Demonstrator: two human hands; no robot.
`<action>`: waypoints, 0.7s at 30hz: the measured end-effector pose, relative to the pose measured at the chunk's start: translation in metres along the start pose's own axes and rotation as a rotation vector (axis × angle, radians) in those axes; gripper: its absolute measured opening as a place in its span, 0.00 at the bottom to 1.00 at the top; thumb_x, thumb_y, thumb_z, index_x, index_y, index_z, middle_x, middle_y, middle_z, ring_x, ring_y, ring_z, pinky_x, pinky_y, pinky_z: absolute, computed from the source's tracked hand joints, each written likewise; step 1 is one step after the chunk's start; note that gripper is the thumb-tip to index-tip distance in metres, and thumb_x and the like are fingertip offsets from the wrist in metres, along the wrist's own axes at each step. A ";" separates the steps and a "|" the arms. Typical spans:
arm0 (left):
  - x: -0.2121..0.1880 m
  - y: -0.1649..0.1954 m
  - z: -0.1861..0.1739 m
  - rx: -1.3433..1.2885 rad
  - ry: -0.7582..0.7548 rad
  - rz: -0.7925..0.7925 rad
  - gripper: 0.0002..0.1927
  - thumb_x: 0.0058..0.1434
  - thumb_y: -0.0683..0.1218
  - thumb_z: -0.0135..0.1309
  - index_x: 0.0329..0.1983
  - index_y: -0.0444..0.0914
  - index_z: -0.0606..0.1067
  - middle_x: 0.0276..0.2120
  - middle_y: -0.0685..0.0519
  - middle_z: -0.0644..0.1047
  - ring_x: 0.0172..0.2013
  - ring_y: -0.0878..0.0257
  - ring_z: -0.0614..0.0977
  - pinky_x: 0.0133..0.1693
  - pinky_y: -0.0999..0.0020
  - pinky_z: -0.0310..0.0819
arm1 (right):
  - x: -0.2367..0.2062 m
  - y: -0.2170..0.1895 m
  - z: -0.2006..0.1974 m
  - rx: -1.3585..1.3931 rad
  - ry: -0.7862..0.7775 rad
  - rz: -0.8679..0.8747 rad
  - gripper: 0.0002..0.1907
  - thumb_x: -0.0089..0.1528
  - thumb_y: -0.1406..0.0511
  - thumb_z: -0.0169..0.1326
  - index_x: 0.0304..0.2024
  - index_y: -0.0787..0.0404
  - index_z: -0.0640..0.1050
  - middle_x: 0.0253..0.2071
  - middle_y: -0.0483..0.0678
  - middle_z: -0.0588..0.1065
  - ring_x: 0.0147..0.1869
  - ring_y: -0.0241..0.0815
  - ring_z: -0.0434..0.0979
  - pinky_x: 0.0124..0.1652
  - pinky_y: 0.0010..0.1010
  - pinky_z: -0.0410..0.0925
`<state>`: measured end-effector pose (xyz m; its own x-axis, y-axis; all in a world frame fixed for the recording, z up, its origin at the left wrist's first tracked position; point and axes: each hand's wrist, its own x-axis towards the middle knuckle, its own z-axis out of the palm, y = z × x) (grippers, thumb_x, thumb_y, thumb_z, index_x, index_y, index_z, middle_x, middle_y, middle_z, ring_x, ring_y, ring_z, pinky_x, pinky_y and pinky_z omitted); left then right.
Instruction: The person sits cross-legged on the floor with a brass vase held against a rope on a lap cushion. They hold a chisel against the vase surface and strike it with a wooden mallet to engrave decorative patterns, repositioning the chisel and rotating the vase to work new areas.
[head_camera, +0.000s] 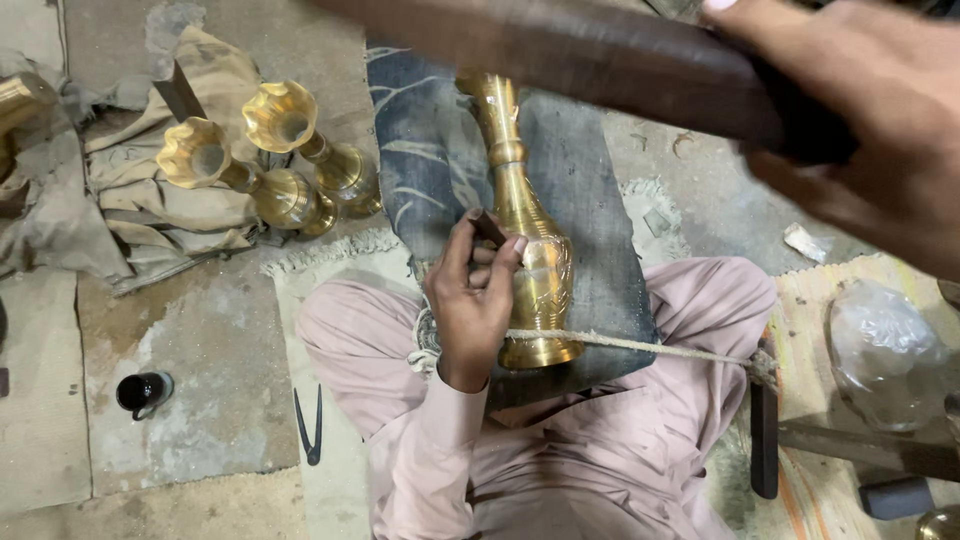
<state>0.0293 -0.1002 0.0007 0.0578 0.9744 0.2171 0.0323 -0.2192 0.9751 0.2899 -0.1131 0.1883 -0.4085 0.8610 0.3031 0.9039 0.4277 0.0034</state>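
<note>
Soft, even indoor light, shadows faint. Warm glare streaks on the brass vase (530, 250). Right hand (870, 130) and the dark wooden stick (560, 50) near the lens are motion-blurred; centre stays sharp.

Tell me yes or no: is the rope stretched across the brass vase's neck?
No, the rope crosses the brass vase low, just above its base.

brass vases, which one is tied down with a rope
The tall brass vase lying on the dark cloth between the knees, with the rope across its base. The two fluted vases lie loose to the left.
</note>
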 end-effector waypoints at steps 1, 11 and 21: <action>0.000 0.000 0.000 0.046 0.006 -0.022 0.17 0.66 0.38 0.60 0.57 0.29 0.74 0.31 0.54 0.78 0.27 0.75 0.76 0.26 0.77 0.70 | 0.002 -0.003 -0.002 0.041 0.018 -0.006 0.40 0.51 0.72 0.66 0.66 0.66 0.70 0.39 0.60 0.75 0.40 0.55 0.79 0.39 0.44 0.72; -0.004 -0.006 0.002 0.123 0.024 0.117 0.10 0.67 0.38 0.60 0.49 0.30 0.75 0.36 0.50 0.80 0.33 0.70 0.84 0.30 0.78 0.80 | 0.008 -0.013 0.003 -0.769 -0.346 -0.152 0.21 0.65 0.53 0.57 0.58 0.51 0.76 0.33 0.40 0.77 0.33 0.33 0.81 0.32 0.27 0.73; -0.004 -0.004 0.002 0.197 0.045 0.125 0.08 0.65 0.38 0.63 0.44 0.31 0.76 0.32 0.52 0.81 0.28 0.71 0.82 0.28 0.77 0.72 | 0.006 0.004 0.023 -0.577 -0.042 -0.181 0.20 0.65 0.56 0.57 0.58 0.54 0.77 0.32 0.45 0.78 0.28 0.37 0.79 0.25 0.28 0.69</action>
<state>0.0309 -0.1032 -0.0043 0.0288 0.9395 0.3415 0.2224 -0.3391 0.9141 0.2884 -0.0995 0.1681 -0.5561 0.8037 0.2118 0.7378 0.3601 0.5709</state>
